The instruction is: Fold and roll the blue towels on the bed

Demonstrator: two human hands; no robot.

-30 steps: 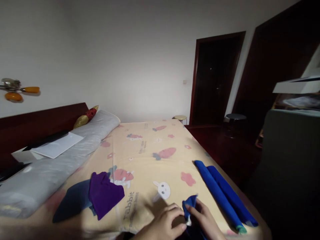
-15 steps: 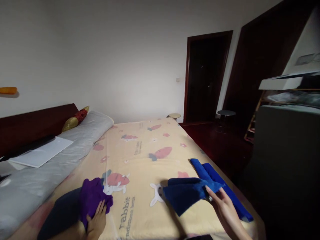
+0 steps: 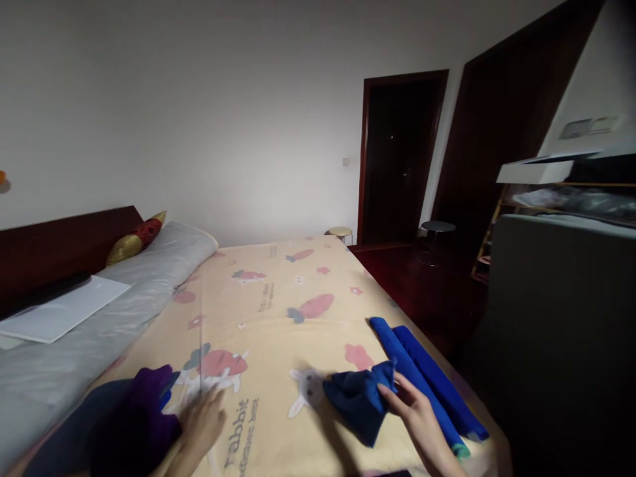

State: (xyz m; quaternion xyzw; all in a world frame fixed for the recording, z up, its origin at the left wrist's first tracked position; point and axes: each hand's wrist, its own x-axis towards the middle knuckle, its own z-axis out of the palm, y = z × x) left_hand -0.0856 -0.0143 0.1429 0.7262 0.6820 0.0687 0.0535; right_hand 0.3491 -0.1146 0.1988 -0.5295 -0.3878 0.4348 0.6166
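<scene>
My right hand (image 3: pixel 410 404) pinches a dark blue cloth (image 3: pixel 360 397) between thumb and fingers, and the cloth hangs bunched just above the bed. Beside that hand lie two blue cloth rolls (image 3: pixel 417 374), side by side along the bed's right edge; one shows a green tip. My left hand (image 3: pixel 203 424) is blurred by motion, its fingers loosely stretched out over the sheet with nothing seen in them. A crumpled purple cloth (image 3: pixel 144 404) sits just left of it, on top of a dark grey-blue cloth (image 3: pixel 74 421). Shadow hides part of the purple cloth.
The bed wears a cream sheet (image 3: pixel 278 338) with rabbit and carrot prints. A grey pillow-like roll (image 3: pixel 149 305) runs along the left, bearing a white flat panel (image 3: pixel 69 308) and a red-gold cushion (image 3: pixel 136 238). A dark cabinet-like block (image 3: pixel 561 318) stands at the right; stools (image 3: pixel 438 227) are beyond.
My left hand has come off the purple cloth, which looks more bunched. The blue cloth in my right hand has gone from spread to gathered. The view has turned slightly right.
</scene>
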